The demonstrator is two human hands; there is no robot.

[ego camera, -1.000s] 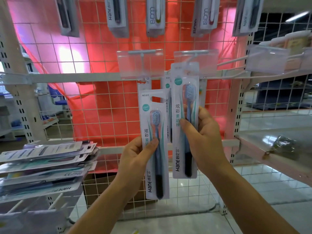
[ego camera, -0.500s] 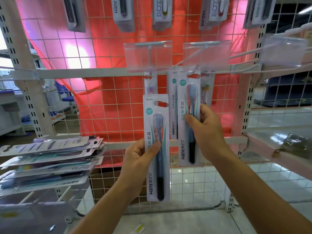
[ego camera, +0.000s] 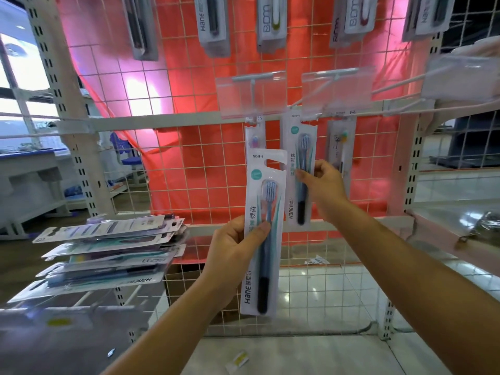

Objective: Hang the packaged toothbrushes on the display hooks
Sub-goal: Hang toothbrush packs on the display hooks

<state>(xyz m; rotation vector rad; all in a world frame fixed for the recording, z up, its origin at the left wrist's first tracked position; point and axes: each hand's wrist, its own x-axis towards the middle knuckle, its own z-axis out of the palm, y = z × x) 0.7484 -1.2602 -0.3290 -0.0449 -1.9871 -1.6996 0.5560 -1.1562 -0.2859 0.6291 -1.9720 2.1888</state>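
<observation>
The left hand (ego camera: 238, 255) grips a long white card pack (ego camera: 266, 266) holding a blue toothbrush with a dark handle. Its thumb lies across the front at about mid-length and the other fingers curl behind the left edge. The pack stands upright, with its printed lower half hanging below the grip and its notched tab rising above, clear of any hook. Up and to the right of that grip, the right hand (ego camera: 324, 185) pinches a matching second white card pack (ego camera: 293, 147) near its middle, thumb on the front and curled fingers at the right edge. Above this pinch the card's top meets the lower rim of a clear plastic label holder (ego camera: 338, 93) (how the card hangs behind that plastic is hidden, so I cannot tell whether it is fully seated). Left of the pinch and directly above the left grip, a narrow pack with a pink-bristled brush (ego camera: 254, 136) hangs under a second clear label holder (ego camera: 251, 96). Just right of the right hand's fingers hangs a pack with a yellow-and-green brush head (ego camera: 342, 142). Well to the left of the left grip, at about its height, lies a loose stack of flat toothbrush packs (ego camera: 108, 253). High above both hands a row of grey packs (ego camera: 213, 23) hangs on the white wire grid panel (ego camera: 189, 163), with red cloth (ego camera: 189, 77) behind it.
</observation>
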